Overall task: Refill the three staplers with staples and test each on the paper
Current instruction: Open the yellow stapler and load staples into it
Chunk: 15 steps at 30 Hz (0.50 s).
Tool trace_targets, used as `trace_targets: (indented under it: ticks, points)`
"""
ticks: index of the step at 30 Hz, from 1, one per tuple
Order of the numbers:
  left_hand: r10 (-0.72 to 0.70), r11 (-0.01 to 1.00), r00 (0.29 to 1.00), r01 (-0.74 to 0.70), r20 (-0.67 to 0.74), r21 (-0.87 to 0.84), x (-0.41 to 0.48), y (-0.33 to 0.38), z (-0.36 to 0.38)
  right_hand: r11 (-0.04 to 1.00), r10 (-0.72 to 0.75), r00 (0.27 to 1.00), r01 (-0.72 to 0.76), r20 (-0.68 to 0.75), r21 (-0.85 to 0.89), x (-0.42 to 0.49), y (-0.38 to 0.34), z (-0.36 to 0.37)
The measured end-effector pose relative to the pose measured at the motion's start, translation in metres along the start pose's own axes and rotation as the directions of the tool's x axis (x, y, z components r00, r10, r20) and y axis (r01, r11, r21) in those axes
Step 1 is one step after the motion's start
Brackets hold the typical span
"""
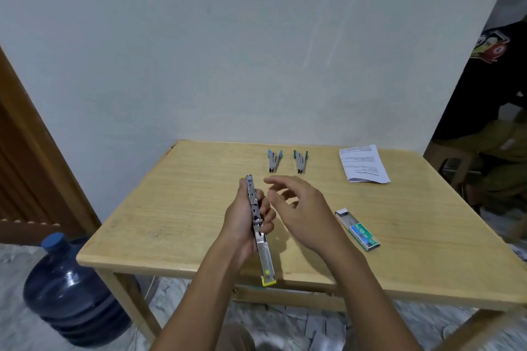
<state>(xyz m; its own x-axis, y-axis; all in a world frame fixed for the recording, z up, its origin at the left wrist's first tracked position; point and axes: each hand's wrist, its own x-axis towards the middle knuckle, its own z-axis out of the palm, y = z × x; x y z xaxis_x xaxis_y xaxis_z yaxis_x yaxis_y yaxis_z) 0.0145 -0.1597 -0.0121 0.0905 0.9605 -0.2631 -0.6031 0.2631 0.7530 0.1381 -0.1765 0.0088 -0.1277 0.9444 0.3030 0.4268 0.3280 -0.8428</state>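
My left hand (242,222) grips a metal stapler with yellow trim (263,251), swung fully open into one long strip above the table's near edge. Just to its right my right hand (299,208) hovers with loosely spread fingers, holding nothing. Two blue-trimmed staplers (274,161) (300,162) stand side by side at the back of the wooden table (171,208). A green staple box (358,229) lies slid open on the right. Folded printed paper (362,164) sits at the back right.
A large blue water jug (68,291) stands on the floor left of the table. A wooden door frame (28,137) is at the left. Dark clothing and a stool (484,122) are at the right behind the table.
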Motion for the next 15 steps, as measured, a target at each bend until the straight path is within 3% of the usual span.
trace_targets:
  ticks: [5,10,15]
  points:
    - [-0.017,0.990,1.000,0.018,-0.006,0.141,-0.007,-0.001,0.006,0.965,-0.122,0.993,0.121,0.009,-0.233,0.002,0.001,0.003]
    - [0.026,0.944,1.000,-0.019,-0.016,0.329,-0.013,0.002,0.010,0.961,-0.173,0.985,0.163,-0.024,-0.223,0.001,0.001,0.005]
    - [0.012,0.941,0.999,0.000,-0.034,0.339,-0.015,0.002,0.013,0.966,-0.172,0.984,0.160,-0.043,-0.203,0.001,0.006,0.008]
